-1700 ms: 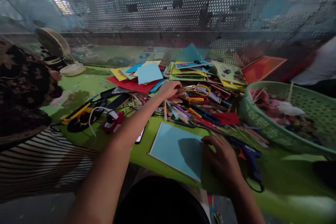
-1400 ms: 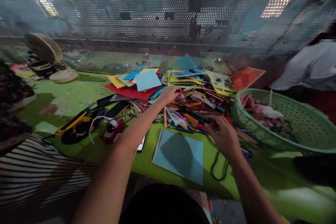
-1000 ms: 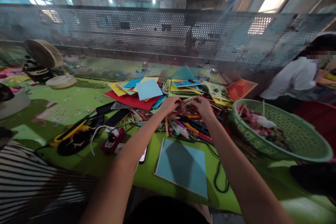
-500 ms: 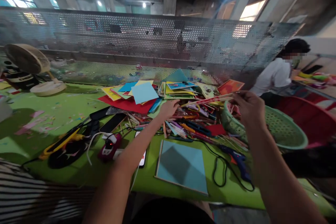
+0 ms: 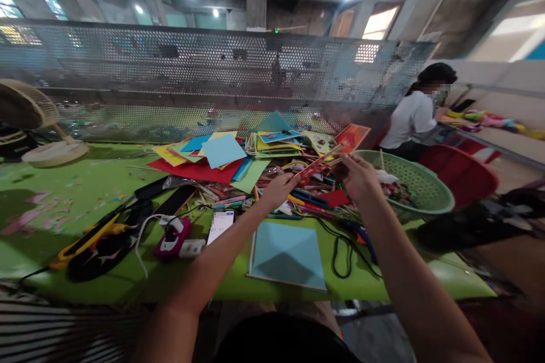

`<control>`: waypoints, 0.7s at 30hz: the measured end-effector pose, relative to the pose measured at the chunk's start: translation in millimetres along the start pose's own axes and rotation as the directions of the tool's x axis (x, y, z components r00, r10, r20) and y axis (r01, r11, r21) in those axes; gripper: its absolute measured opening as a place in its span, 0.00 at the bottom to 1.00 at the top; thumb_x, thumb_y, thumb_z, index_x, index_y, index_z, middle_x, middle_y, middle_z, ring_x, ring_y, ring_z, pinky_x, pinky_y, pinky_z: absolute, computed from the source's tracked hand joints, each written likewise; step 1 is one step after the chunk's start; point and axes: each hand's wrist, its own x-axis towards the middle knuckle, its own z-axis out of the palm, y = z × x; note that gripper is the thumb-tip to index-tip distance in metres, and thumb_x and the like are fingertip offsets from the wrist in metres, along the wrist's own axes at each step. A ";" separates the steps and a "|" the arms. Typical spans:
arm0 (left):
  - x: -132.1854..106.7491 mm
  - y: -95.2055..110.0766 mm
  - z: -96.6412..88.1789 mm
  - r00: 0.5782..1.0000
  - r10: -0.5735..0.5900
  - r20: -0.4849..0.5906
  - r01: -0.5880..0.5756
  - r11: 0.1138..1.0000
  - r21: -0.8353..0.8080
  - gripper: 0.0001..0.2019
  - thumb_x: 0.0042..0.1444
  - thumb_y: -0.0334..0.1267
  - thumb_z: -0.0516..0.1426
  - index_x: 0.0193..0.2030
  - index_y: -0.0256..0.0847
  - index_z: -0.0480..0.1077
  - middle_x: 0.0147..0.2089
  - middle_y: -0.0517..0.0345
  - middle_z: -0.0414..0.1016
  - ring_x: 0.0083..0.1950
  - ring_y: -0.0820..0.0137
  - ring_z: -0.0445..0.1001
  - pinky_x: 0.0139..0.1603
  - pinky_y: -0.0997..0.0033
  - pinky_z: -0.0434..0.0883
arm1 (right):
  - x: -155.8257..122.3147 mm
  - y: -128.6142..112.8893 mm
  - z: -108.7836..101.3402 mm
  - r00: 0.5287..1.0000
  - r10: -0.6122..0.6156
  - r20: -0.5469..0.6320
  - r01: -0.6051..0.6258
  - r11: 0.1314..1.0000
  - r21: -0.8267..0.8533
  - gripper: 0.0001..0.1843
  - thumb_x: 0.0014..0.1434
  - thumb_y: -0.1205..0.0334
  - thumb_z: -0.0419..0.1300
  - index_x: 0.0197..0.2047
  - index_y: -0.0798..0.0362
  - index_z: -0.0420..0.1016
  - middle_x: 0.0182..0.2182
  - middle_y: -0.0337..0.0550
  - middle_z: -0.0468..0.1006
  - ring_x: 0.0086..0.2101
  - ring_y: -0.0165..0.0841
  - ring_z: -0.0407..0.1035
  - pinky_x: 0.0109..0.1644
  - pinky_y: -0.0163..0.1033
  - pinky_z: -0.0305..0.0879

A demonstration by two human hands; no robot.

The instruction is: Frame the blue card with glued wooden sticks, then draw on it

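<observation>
A bundle of thin sticks (image 5: pixel 318 165), pale wood with red parts, slants between my hands above the cluttered heap. My right hand (image 5: pixel 360 174) pinches its upper right end. At the lower left end the fingers of my left hand (image 5: pixel 280 189) close on the sticks. Below them on the green table (image 5: pixel 170 286) lies a square light-blue sheet (image 5: pixel 287 255) with thin wooden strips along its left and front edges. Under and behind my hands spreads a pile of pens, sticks and scraps (image 5: pixel 306 198).
Coloured paper (image 5: pixel 223 150) and cards are stacked behind. A green basket (image 5: pixel 426 195) stands right, near a glue gun (image 5: pixel 361 235) with a looped cord. Left are a phone (image 5: pixel 221 224), a power socket (image 5: pixel 172 238) and a fan (image 5: pixel 55 153). Another person (image 5: pixel 411 116) sits at the far right.
My right hand has come left and slightly down, closer to my left hand, with the sticks more steeply slanted. The whole view has turned to the right, showing more of the green basket.
</observation>
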 end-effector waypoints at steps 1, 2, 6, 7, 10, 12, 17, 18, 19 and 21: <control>-2.1 -3.4 0.2 1.000 -0.029 0.010 0.029 1.000 0.008 0.16 0.72 0.47 0.56 0.55 0.37 0.74 0.52 0.51 0.78 0.49 0.64 0.79 0.51 0.58 0.78 | -2.5 3.1 -0.1 1.000 0.010 -0.008 -0.010 1.000 0.000 0.21 0.45 0.44 0.76 0.32 0.50 0.78 0.23 0.37 0.77 0.20 0.31 0.71 0.25 0.38 0.71; -3.8 -8.2 -0.2 0.998 -0.062 0.019 0.062 0.998 0.020 0.17 0.70 0.47 0.59 0.58 0.38 0.73 0.56 0.49 0.77 0.52 0.63 0.79 0.53 0.55 0.79 | -4.7 5.2 -1.5 1.000 0.015 -0.022 -0.016 1.000 -0.003 0.21 0.46 0.44 0.76 0.31 0.50 0.77 0.22 0.37 0.77 0.20 0.31 0.71 0.26 0.38 0.72; -11.2 -36.2 -4.0 0.978 -0.208 0.019 0.205 0.974 0.097 0.19 0.69 0.45 0.61 0.62 0.40 0.71 0.61 0.47 0.74 0.56 0.60 0.78 0.56 0.51 0.78 | -10.3 8.1 -18.1 0.996 0.010 -0.093 -0.012 1.000 -0.015 0.19 0.49 0.44 0.73 0.32 0.50 0.77 0.21 0.35 0.76 0.21 0.31 0.72 0.28 0.37 0.71; -13.7 -43.2 -4.3 0.973 -0.232 0.015 0.229 0.967 0.116 0.19 0.69 0.45 0.61 0.62 0.40 0.71 0.61 0.47 0.74 0.57 0.59 0.78 0.56 0.51 0.78 | -11.5 8.7 -22.9 0.994 0.014 -0.105 -0.016 1.000 -0.017 0.19 0.49 0.44 0.73 0.32 0.50 0.77 0.20 0.34 0.75 0.21 0.31 0.72 0.28 0.37 0.71; -21.5 -56.1 -2.8 0.969 -0.246 -0.006 0.245 0.959 0.143 0.19 0.69 0.45 0.61 0.62 0.40 0.71 0.62 0.47 0.74 0.57 0.60 0.77 0.56 0.51 0.78 | -16.5 13.1 -33.2 0.992 0.043 -0.118 -0.045 0.999 -0.017 0.20 0.48 0.44 0.74 0.33 0.50 0.78 0.20 0.34 0.76 0.20 0.30 0.71 0.27 0.37 0.71; -24.7 -55.2 -0.7 0.974 -0.222 -0.034 0.225 0.966 0.130 0.19 0.69 0.45 0.61 0.62 0.41 0.71 0.63 0.47 0.73 0.58 0.59 0.77 0.57 0.50 0.78 | -21.0 17.5 -34.9 0.992 0.064 -0.113 -0.065 0.998 -0.013 0.21 0.46 0.43 0.74 0.33 0.50 0.78 0.21 0.35 0.76 0.21 0.31 0.71 0.27 0.38 0.71; -23.9 -26.3 5.9 0.990 -0.134 -0.044 0.133 0.991 -0.009 0.15 0.74 0.43 0.52 0.60 0.44 0.75 0.62 0.49 0.78 0.62 0.60 0.76 0.63 0.58 0.73 | -33.4 23.4 -25.2 0.991 0.105 -0.081 -0.105 0.994 0.001 0.22 0.46 0.42 0.74 0.34 0.50 0.79 0.23 0.37 0.77 0.22 0.32 0.72 0.30 0.39 0.73; -24.2 -18.7 8.2 0.993 -0.115 -0.031 0.113 0.992 -0.048 0.16 0.75 0.44 0.50 0.59 0.45 0.76 0.60 0.51 0.80 0.61 0.61 0.77 0.61 0.62 0.73 | -35.9 23.0 -22.0 0.991 0.110 -0.074 -0.110 0.994 0.005 0.22 0.46 0.41 0.74 0.34 0.50 0.79 0.23 0.37 0.78 0.23 0.31 0.72 0.30 0.39 0.73; -25.2 -11.4 10.9 0.995 -0.098 -0.020 0.096 0.992 -0.083 0.17 0.75 0.45 0.50 0.59 0.46 0.76 0.58 0.52 0.81 0.60 0.61 0.78 0.59 0.65 0.73 | -38.4 22.1 -18.7 0.991 0.114 -0.067 -0.114 0.993 0.009 0.22 0.46 0.41 0.74 0.34 0.50 0.79 0.23 0.37 0.78 0.23 0.31 0.72 0.31 0.39 0.73; -30.3 1.8 17.4 0.997 -0.077 -0.011 0.075 0.987 -0.142 0.17 0.73 0.48 0.52 0.56 0.47 0.77 0.54 0.53 0.83 0.57 0.60 0.80 0.54 0.67 0.74 | -43.4 19.1 -13.1 0.992 0.116 -0.059 -0.115 0.993 0.019 0.23 0.47 0.39 0.73 0.34 0.49 0.79 0.24 0.37 0.79 0.23 0.31 0.72 0.31 0.39 0.73</control>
